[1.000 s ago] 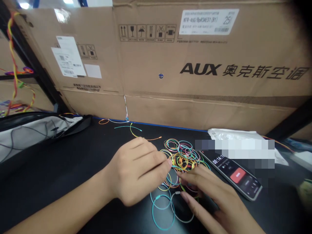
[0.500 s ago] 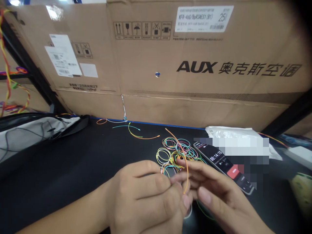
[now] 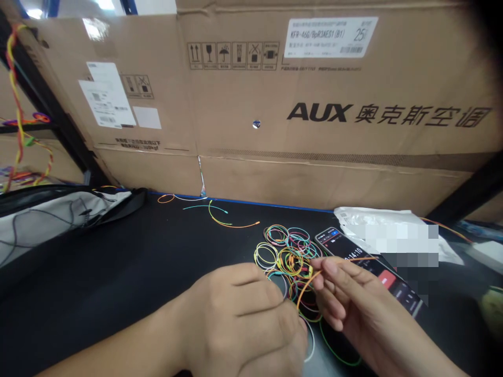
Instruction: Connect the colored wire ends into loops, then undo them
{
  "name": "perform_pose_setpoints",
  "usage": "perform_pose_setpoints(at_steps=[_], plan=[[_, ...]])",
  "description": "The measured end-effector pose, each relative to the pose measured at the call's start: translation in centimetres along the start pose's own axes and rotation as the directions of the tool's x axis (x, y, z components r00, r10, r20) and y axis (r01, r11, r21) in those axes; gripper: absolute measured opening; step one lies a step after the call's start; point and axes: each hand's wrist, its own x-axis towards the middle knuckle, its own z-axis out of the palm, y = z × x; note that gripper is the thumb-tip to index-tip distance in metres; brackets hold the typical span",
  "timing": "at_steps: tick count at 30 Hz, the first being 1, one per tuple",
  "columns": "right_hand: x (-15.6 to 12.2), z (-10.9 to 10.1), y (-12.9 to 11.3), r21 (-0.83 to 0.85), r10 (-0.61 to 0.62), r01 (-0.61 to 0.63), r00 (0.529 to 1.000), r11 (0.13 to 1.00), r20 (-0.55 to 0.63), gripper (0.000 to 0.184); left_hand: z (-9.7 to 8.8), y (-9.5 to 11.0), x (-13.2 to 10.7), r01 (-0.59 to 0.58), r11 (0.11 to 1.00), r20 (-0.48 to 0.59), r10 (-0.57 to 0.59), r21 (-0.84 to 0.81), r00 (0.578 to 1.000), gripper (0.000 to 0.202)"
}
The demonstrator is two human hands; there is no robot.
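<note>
Head view: phone [image 3: 346, 250] just beside coloured wire loops [image 3: 288, 256].

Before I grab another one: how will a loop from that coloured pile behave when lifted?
Probably light and springy: the orange cord in the right hand holds a curve rather than drooping. The pile of loops looks interlaced, so one lifted may drag neighbours along.
</note>
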Motion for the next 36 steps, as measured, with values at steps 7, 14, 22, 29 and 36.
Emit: perform_pose_setpoints(at_steps=[7,14,22,29,36], plan=[[0.6,-0.3,0.1,-0.082,0.017,-0.024,0.995,0.996,-0.094,0.029,-1.2,-1.9,2.2,-0.27,0.963,0.117,0.269,-0.005,0.956,0.027],[0.9,-0.5,-0.5,-0.076,-0.116,0.1,0.962,0.992,-0.246,0.036,-0.3,-2.0,2.1,-0.149,0.977,0.133,0.17,-0.15,0.976,0.022],[0.4,-0.4,0.1,-0.148,-0.125,0.105,0.984,0.983,-0.131,0.031,0.8,-2.2,1.4,0.468,0.508,0.337,-0.332,-0.723,0.881,0.014],[0.1,0.3,0.2,-0.128,-0.181,0.161,0.971,0.979,-0.156,0.048,1.5,-4.4,1.6,0.554,0.03,0.433,-0.59,-0.832,0.681,0.022],[-0.4,0.7,-0.1,-0.113,-0.223,0.2,0.938,0.973,-0.265,0.069,1.3,-4.9,1.7,0.531,-0.164,0.473,-0.71,-0.832,0.521,0.041]])
